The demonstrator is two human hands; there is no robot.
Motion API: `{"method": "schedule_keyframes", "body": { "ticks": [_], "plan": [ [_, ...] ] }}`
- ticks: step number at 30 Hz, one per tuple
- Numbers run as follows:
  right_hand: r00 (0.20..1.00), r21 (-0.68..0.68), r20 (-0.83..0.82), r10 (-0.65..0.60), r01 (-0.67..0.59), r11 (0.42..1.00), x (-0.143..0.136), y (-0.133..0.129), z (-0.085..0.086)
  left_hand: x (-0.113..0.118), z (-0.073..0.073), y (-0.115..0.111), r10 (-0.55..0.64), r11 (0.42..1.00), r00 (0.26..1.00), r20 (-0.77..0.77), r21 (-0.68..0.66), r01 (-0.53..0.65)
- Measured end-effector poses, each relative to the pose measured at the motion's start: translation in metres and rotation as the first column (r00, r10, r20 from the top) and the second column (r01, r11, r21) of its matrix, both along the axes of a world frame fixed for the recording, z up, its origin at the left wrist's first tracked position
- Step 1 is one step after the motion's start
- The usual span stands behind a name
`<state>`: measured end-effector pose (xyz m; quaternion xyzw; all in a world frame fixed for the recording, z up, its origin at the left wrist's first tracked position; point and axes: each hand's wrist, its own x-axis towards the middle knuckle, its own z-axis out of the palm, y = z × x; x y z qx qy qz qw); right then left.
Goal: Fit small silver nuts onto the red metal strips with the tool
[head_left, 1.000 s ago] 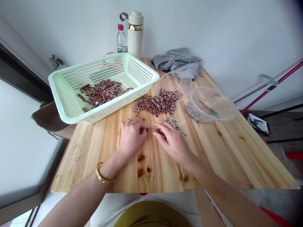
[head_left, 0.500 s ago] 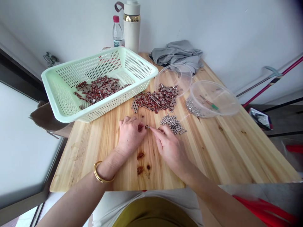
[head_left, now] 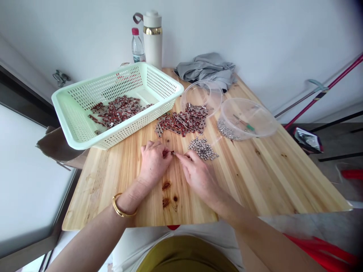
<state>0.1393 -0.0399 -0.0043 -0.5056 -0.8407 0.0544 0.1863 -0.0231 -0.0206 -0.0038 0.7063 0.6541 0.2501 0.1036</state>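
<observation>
Between thumb and fingers, my left hand [head_left: 154, 158] pinches a small dark-red strip [head_left: 172, 152], mostly hidden by the fingers. My right hand [head_left: 198, 172] is closed, its fingertips meeting the strip's exposed end; a tiny shiny bit shows there, too small to name. Just behind the right hand lies a pile of small round metal pieces [head_left: 203, 148]. Further back is a heap of red-brown strips with metal dots [head_left: 181, 121]. More of these strips [head_left: 120, 109] lie inside the pale green basket [head_left: 133, 130] at the left.
A clear round tub [head_left: 266, 130] at right holds metal pieces and a green-handled tool [head_left: 246, 125]. Behind the heap are a clear lid [head_left: 217, 100] and grey cloth [head_left: 208, 68]. A white flask [head_left: 153, 45] and water bottle [head_left: 137, 47] stand behind the basket on the wooden table [head_left: 255, 181].
The camera view has shifted slightly. Both hands stay together over the same spot, the right fingertips now right against the end of the strip.
</observation>
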Motion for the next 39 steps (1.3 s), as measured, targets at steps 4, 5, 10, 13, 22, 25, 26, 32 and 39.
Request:
{"method": "schedule_keyframes", "body": {
  "ticks": [4,5,10,13,22,25,26,32,39],
  "plan": [
    [0.929,0.056,-0.370,0.020,0.001,0.998,0.017,-0.002,0.012,-0.024,0.039,0.005,-0.015,0.968,0.999,-0.036,0.250,0.024],
    [0.908,0.070,-0.419,0.009,0.022,0.997,0.023,-0.004,0.015,-0.035,0.053,0.008,0.029,0.941,0.999,-0.041,0.338,-0.014],
    [0.887,0.064,-0.461,-0.019,0.055,0.996,0.045,-0.013,0.021,-0.072,0.096,0.026,0.235,0.839,0.960,-0.149,0.530,-0.123],
    [0.871,0.062,-0.490,-0.019,0.057,0.996,0.050,-0.014,0.020,-0.052,0.073,0.029,0.053,0.913,0.964,-0.261,0.403,0.058],
    [0.835,0.091,-0.549,0.042,0.010,0.996,0.054,-0.023,0.015,-0.016,0.012,0.040,-0.052,0.995,0.946,-0.319,0.063,0.076],
    [0.833,0.077,-0.552,0.043,0.000,0.997,0.057,-0.023,0.011,-0.028,0.011,0.022,-0.122,0.986,0.972,-0.202,0.085,0.142],
    [0.832,0.075,-0.553,0.044,-0.002,0.997,0.057,-0.023,0.009,-0.031,0.010,0.016,-0.136,0.983,0.977,-0.166,0.101,0.154],
    [0.825,0.082,-0.561,0.064,-0.022,0.996,0.056,-0.025,0.004,-0.041,0.013,-0.001,-0.135,0.983,0.986,-0.098,0.110,0.146],
    [0.841,0.108,-0.536,0.076,-0.021,0.994,0.058,-0.025,-0.003,-0.044,0.025,0.003,0.043,0.999,0.997,-0.068,0.029,-0.041]
  ]
}}
